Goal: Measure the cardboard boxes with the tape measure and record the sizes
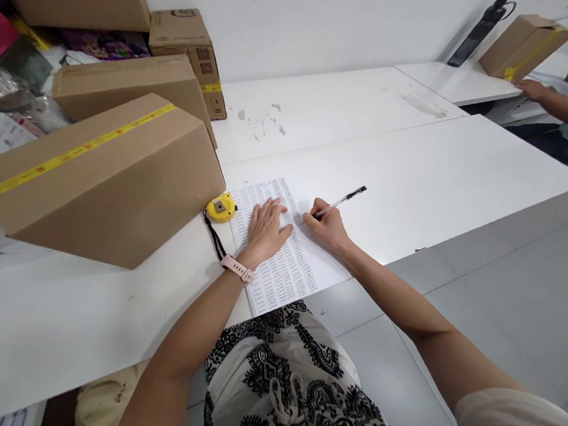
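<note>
A sheet of paper (276, 287) covered in columns of small writing lies at the front edge of the white table. My left hand (265, 229) rests flat on it, fingers stretched out, with a pink band at the wrist. Pinched in my right hand (329, 225) is a pen (340, 201) with a clear barrel and black ends, its tip hidden by the fingers near the paper's right edge. Beside the sheet, left of my left hand, sits a yellow tape measure (222, 207) with a black strap running toward my wrist.
A large taped cardboard box (125, 188) stands close by on the left, with more boxes (187, 38) and wrapped goods behind it. At the far right, another person's hand (533, 88) is at a small box (524, 49), near a black bottle (480, 30).
</note>
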The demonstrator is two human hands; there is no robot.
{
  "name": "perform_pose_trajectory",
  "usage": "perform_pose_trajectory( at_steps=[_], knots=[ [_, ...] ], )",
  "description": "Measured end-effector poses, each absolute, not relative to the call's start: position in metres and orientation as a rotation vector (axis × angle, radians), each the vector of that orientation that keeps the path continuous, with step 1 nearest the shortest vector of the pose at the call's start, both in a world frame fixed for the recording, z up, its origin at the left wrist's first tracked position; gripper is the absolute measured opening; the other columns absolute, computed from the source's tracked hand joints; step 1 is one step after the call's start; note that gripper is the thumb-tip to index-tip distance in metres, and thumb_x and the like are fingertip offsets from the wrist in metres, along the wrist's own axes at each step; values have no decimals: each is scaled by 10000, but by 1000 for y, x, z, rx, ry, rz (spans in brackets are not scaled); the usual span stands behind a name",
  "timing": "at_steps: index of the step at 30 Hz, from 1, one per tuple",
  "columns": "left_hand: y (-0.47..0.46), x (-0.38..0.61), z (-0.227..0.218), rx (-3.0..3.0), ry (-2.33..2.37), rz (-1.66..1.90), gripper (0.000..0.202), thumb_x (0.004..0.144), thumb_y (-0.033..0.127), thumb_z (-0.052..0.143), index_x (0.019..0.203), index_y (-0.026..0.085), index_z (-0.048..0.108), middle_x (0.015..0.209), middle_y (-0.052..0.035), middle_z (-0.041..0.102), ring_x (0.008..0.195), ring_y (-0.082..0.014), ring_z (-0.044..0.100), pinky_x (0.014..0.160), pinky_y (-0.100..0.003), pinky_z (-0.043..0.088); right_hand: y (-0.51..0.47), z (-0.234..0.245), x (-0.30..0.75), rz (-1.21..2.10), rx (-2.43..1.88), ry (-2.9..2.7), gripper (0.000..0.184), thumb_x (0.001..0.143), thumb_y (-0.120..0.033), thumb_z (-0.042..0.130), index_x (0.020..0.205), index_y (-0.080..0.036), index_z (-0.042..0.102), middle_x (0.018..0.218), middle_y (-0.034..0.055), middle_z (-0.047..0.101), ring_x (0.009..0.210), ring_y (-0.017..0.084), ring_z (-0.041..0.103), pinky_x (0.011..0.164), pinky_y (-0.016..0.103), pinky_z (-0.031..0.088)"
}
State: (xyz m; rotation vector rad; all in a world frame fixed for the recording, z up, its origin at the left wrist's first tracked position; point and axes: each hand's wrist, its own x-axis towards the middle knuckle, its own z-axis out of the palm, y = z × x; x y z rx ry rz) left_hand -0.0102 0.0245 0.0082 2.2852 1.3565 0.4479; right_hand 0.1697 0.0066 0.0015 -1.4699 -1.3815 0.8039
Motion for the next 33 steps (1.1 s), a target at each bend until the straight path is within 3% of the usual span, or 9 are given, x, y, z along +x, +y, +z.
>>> perform_pose_trajectory(
  at_steps=[33],
  knots=[
    [26, -10, 6, 2267, 1348, 458, 358, 946, 245, 582, 1292, 199, 505, 1608, -138, 456, 1578, -282, 255, 1302, -518, 120, 7, 2, 171, 794, -1490, -1376, 215, 707, -245, 589, 620, -242, 392, 550, -76, 354, 550, 108, 313, 535, 280, 240]
  ],
)
